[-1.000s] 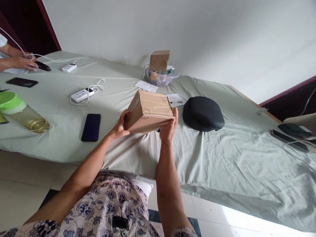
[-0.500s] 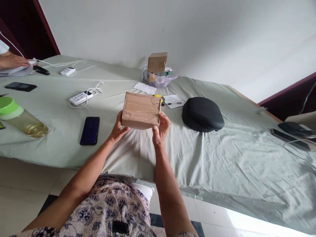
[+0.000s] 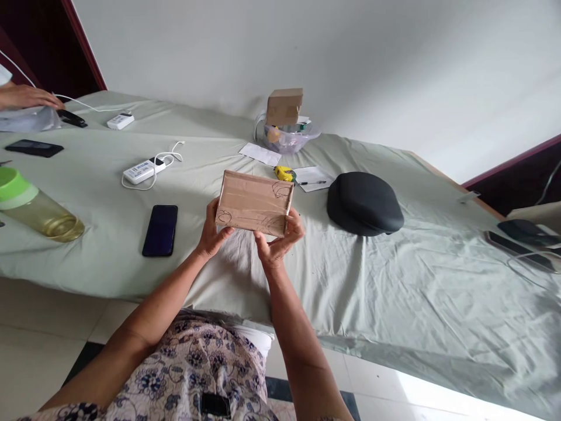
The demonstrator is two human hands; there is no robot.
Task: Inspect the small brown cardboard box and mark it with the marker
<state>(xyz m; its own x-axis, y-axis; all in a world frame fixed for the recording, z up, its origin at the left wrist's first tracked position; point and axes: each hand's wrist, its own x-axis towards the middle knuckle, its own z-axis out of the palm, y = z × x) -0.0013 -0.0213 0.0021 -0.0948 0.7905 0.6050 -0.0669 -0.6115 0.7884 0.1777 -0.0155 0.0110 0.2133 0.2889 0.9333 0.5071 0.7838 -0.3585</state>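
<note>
A brown cardboard box (image 3: 255, 200), taped over and marked with pen circles, is held above the table's near edge with its broad face turned toward me. My left hand (image 3: 210, 233) grips its lower left corner, thumb on the front. My right hand (image 3: 277, 242) cups the lower right corner from beneath, fingers curled round the edge. Both hands are closed on the box.
The table (image 3: 394, 275) wears a grey-green cloth. On it lie a dark phone (image 3: 160, 229), a black domed case (image 3: 363, 203), a yellow tape measure (image 3: 284, 172), papers with a pen (image 3: 312, 178), a white power strip (image 3: 142, 170), a clear bowl under a small box (image 3: 284, 106) and a green-lidded bottle (image 3: 33, 206). Another person's hand (image 3: 26, 97) rests far left.
The box has been turned in my hands from showing its end and top to showing its broad face. My right hand slid from the box's right side to beneath it.
</note>
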